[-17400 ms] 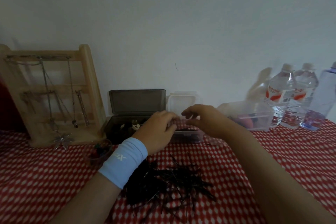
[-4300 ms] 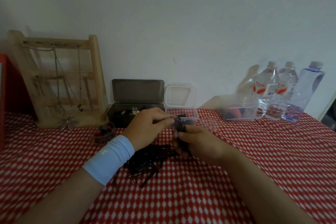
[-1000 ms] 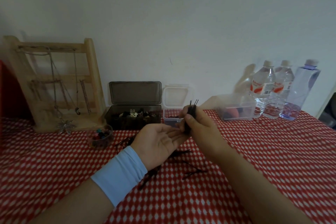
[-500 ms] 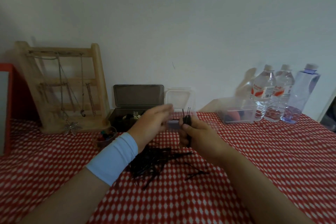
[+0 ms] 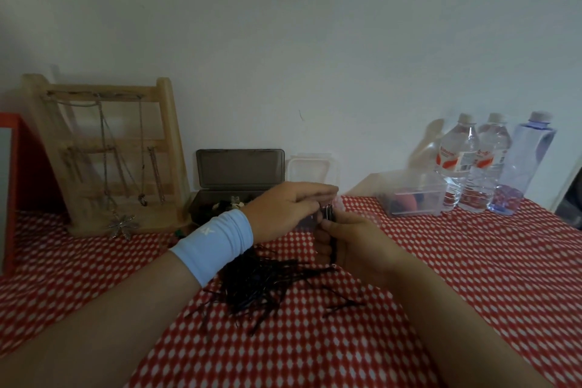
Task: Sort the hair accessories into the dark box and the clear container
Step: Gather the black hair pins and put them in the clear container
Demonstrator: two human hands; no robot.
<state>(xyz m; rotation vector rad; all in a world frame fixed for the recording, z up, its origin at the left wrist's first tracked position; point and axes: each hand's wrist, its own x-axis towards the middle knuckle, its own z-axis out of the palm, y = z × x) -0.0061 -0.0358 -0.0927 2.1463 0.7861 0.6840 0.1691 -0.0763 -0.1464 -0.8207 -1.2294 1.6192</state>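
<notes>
- Hairpin bundle [image 5: 327,215], black, one bunch, held upright in the fist of the right hand [image 5: 356,246], fingers curled round its lower part, just above the worktop.
- Left hand [image 5: 283,208] reaching across from the left, thumb and fingertips pinching the top ends of the same bundle; one pale blue wristband [image 5: 214,242] on that wrist.
- Both hands grasping, neither released.
- Directly beneath the hands: one loose hairpin pile [image 5: 258,280], too tangled to count, on the red-and-white checked worktop [image 5: 472,277]; one stray hairpin [image 5: 343,305] lying apart to the pile's right.
- Behind the hands: one dark box [image 5: 239,172], lid raised against the wall, small accessories inside; just beside it on the right, one clear container [image 5: 310,167], lid also raised, base mostly hidden by the hands.
- Further right: a second clear tub [image 5: 415,198] with red and dark items inside, then three water bottles [image 5: 485,164] in a row.
- Far left: one wooden jewellery stand [image 5: 167,142] hung with several chains, and one red-framed panel [image 5: 19,186] at the edge.
</notes>
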